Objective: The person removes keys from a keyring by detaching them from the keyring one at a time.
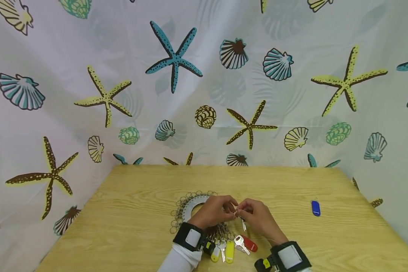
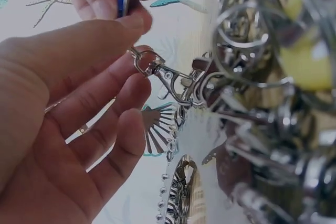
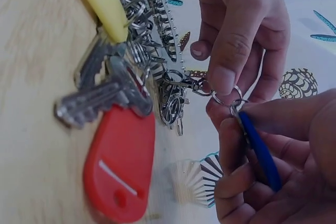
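Note:
My left hand (image 1: 215, 210) pinches a split key ring (image 3: 216, 97) between thumb and forefinger. That ring links to a metal swivel clasp (image 2: 167, 80) on a round silver plate (image 1: 189, 210) edged with several clasps and rings. My right hand (image 1: 258, 218) holds a blue key tag (image 3: 261, 153), its small ring meeting the split ring at the fingertips. A key (image 1: 243, 225) hangs below the right fingers in the head view. Nearby lie a red key tag (image 3: 119, 166) with a key (image 3: 100, 98) over it, and yellow key tags (image 1: 229, 252).
Another blue key tag (image 1: 315, 208) lies alone at the right of the wooden table (image 1: 129, 204). Behind the table hangs a white curtain (image 1: 139, 45) patterned with starfish and shells. A silver key (image 1: 222, 251) lies between the yellow tags near the left wrist.

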{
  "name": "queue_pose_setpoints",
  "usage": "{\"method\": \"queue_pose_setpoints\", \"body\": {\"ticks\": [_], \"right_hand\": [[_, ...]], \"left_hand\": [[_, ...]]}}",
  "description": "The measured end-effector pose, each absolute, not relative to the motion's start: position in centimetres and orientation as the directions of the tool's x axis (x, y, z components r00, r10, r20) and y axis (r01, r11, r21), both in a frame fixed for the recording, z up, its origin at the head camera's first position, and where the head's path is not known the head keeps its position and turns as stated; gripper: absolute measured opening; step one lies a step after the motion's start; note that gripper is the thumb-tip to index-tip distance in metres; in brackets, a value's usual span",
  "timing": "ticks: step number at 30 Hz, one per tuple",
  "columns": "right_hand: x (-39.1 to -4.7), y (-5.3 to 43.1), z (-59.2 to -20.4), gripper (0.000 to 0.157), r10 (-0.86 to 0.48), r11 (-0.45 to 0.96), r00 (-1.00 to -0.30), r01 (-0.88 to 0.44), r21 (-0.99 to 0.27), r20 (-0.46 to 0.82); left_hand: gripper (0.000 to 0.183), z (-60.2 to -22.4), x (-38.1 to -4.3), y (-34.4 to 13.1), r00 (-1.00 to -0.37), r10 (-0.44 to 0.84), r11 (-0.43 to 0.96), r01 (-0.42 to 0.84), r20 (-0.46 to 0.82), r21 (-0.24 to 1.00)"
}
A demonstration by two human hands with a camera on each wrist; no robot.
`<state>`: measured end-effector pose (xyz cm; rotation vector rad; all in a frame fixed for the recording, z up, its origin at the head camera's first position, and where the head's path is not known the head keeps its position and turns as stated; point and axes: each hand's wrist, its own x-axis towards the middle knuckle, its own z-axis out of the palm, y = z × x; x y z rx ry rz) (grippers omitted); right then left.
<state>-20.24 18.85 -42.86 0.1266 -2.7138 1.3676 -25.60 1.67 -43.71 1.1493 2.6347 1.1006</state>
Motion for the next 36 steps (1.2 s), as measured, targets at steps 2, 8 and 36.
{"method": "queue_pose_setpoints", "body": {"ticks": [2, 8, 36], "right_hand": [[-20.20, 18.93, -42.87, 0.005, -0.017, 0.599, -0.992, -0.108, -0.794, 0.122], [-20.27, 18.94, -42.80, 0.004, -0.002, 0.594, -0.992, -0.104, -0.798, 0.128], [-19.93, 19.10, -42.49, 0.005, -0.010, 0.587, -0.990, -0.120, -0.801, 0.142]], "left_hand": [[0.033, -43.69, -25.55, 1.72, -0.717, 0.666, 0.465, 0.616, 0.208, 0.635], [0.028, -43.69, -25.53, 1.69, -0.731, 0.649, 0.489, 0.614, 0.211, 0.620], [0.020, -43.69, -25.26, 2.04, -0.701, 0.679, 0.478, 0.647, 0.217, 0.594]]}}
